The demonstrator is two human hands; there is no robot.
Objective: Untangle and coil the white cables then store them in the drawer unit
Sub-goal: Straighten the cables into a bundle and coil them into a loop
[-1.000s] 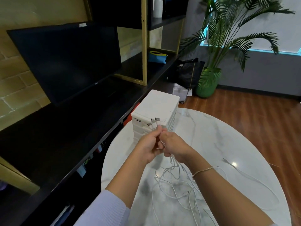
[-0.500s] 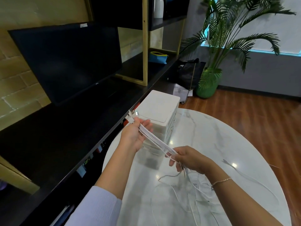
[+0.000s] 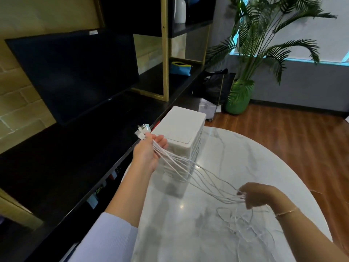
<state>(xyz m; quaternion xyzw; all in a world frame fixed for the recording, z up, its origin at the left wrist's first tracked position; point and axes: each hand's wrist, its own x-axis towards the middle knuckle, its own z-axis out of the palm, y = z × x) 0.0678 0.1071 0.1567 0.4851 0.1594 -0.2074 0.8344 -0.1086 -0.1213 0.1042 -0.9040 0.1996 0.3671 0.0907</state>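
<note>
Moved apart: left hand (image 3: 146,155) gripping thin white cables (image 3: 181,164), right hand (image 3: 259,195) pinching them. Could snag, tipping white plastic drawer unit (image 3: 182,129).

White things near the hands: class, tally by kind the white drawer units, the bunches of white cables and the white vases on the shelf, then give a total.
White drawer unit: 1
Bunch of white cables, held between the left hand and the right hand: 1 (strands too tangled to count)
White vase: 1
Total: 3
</note>
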